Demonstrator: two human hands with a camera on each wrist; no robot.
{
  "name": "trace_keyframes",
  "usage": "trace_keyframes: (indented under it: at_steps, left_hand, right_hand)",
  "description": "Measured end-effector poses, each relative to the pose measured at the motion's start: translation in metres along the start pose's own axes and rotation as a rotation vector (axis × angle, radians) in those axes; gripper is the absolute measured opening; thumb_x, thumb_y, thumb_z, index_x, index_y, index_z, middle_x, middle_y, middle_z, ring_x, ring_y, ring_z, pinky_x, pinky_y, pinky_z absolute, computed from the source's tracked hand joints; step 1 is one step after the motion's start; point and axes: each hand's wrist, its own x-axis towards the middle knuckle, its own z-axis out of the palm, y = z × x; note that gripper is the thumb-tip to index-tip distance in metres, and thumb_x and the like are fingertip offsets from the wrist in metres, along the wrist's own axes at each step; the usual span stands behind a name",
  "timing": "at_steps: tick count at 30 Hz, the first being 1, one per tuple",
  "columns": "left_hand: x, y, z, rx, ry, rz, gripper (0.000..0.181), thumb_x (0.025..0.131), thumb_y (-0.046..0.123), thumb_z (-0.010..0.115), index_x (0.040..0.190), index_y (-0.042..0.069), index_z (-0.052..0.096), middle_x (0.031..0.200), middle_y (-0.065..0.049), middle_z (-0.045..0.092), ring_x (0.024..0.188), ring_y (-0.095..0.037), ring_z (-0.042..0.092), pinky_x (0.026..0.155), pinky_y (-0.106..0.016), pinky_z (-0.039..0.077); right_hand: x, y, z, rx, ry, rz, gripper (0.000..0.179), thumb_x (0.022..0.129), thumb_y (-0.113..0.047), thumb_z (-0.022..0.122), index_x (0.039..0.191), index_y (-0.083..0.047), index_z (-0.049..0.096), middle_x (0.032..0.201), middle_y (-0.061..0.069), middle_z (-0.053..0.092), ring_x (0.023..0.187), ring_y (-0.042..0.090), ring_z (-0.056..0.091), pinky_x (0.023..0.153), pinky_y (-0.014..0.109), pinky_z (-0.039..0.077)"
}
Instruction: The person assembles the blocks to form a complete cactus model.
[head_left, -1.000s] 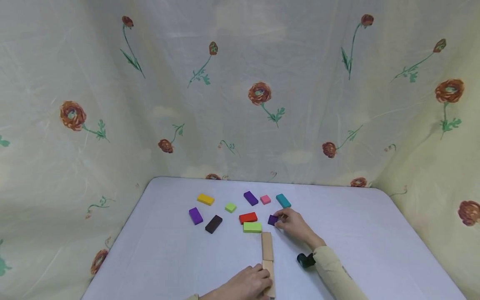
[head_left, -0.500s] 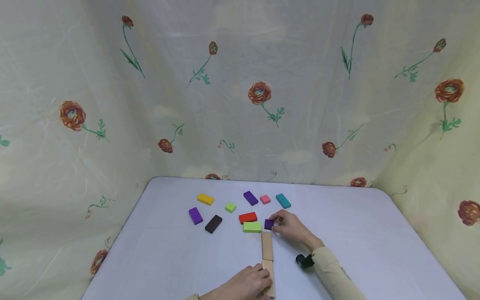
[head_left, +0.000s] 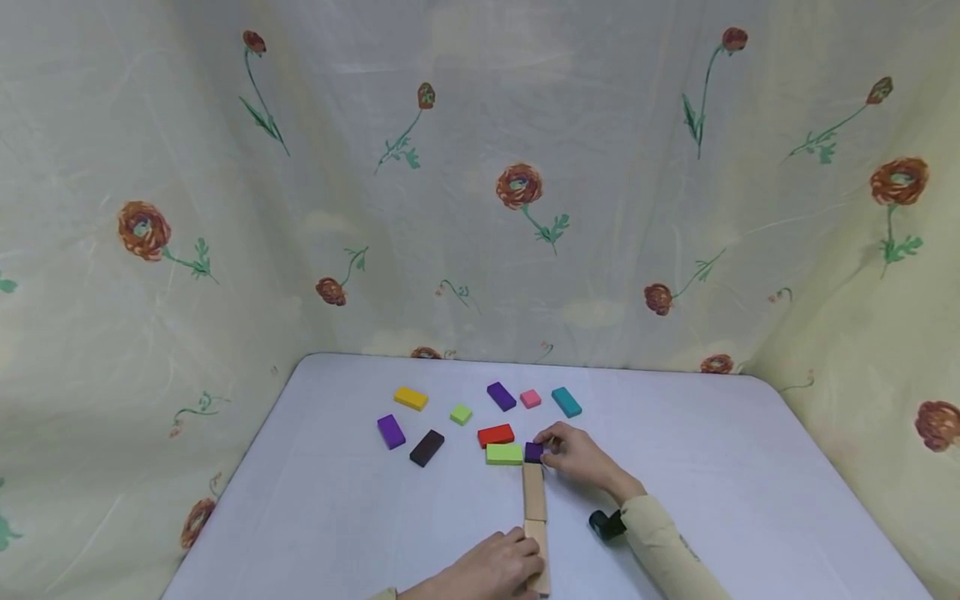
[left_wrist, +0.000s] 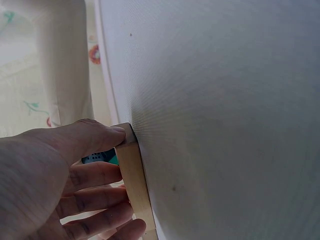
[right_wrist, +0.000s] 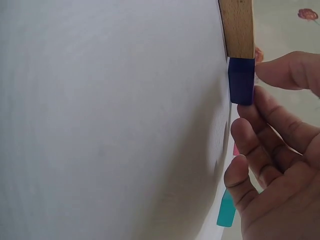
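Two plain wooden blocks lie end to end in a line running away from me. My left hand (head_left: 498,568) holds the near wooden block (left_wrist: 134,185), thumb on its near end and fingers along its side. At the far end of the line my right hand (head_left: 581,457) pinches a small dark purple block (right_wrist: 242,82) between thumb and fingers. That block meets the end of the far wooden block (head_left: 534,492), as the right wrist view shows. Just left of it lies a lime green block (head_left: 504,455), with a red block (head_left: 496,434) behind.
Farther back lie a purple block (head_left: 502,397), a small pink block (head_left: 531,398) and a teal block (head_left: 566,402). To the left are a yellow block (head_left: 411,398), a small green block (head_left: 461,414), another purple block (head_left: 391,432) and a dark brown block (head_left: 427,448).
My right hand has slid the small purple block left and slightly nearer, up to the end of the far wooden block. My left hand has stayed on the near wooden block.
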Motion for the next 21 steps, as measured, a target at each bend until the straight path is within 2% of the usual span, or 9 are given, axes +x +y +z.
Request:
trace_keyframes:
  at_steps: [21]
  left_hand:
    - [-0.0008,0.0014,-0.0017,-0.018,-0.028,-0.019,0.031,0.093,0.041,0.059,0.114,0.019,0.067,0.103,0.010,0.062,0.088,-0.002,0.047,0.075,-0.012,0.042]
  right_hand:
    - [-0.0028,-0.0010,0.0024,-0.014,-0.031,-0.026,0.023,0.086,-0.008,0.065,0.107,-0.015,0.065,0.102,-0.003,0.063,0.089,0.014,0.052,0.078,0.030,0.047]
